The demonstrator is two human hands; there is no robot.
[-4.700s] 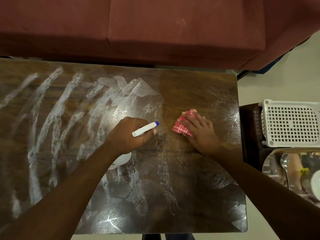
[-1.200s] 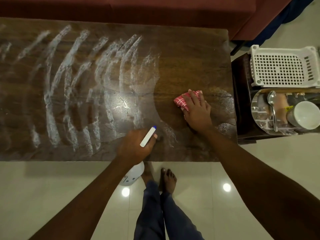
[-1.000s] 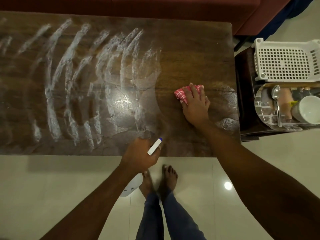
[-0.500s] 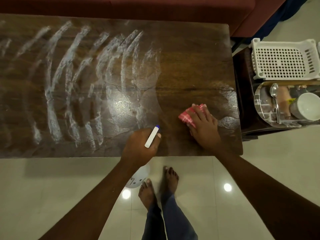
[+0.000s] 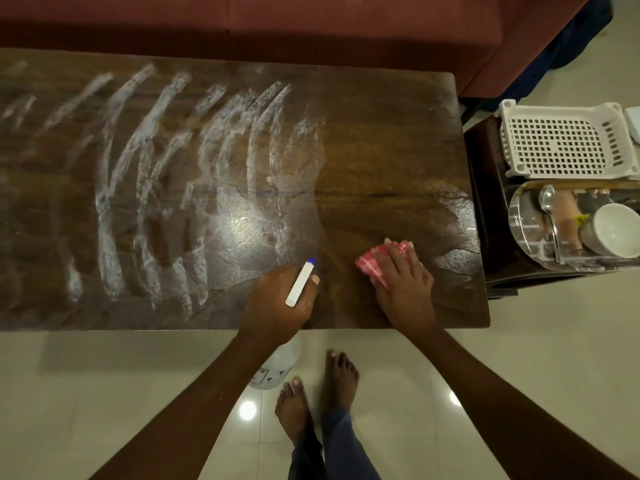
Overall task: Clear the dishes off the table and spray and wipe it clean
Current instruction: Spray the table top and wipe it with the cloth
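Note:
The dark wooden table [image 5: 381, 133] carries white curved smears of spray across its left and middle parts, while its right part looks darker and wiped. My right hand [image 5: 403, 282] presses a red-and-white checked cloth [image 5: 372, 265] flat on the table near the front right corner. My left hand [image 5: 277, 303] grips a white spray bottle [image 5: 277, 368] by its head, and the blue-tipped nozzle points away over the table's front edge. The bottle's body hangs below the table edge, mostly hidden by my forearm.
A maroon sofa [image 5: 311, 22] runs along the table's far side. To the right stands a low dark stand with a white perforated basket [image 5: 561, 140] and a steel tray [image 5: 530, 237] holding a spoon and a white cup [image 5: 616, 230]. My bare feet stand on pale tiles.
My right hand has drawn the cloth from the table's right middle toward the front edge. My left hand with the bottle has stayed near the front edge.

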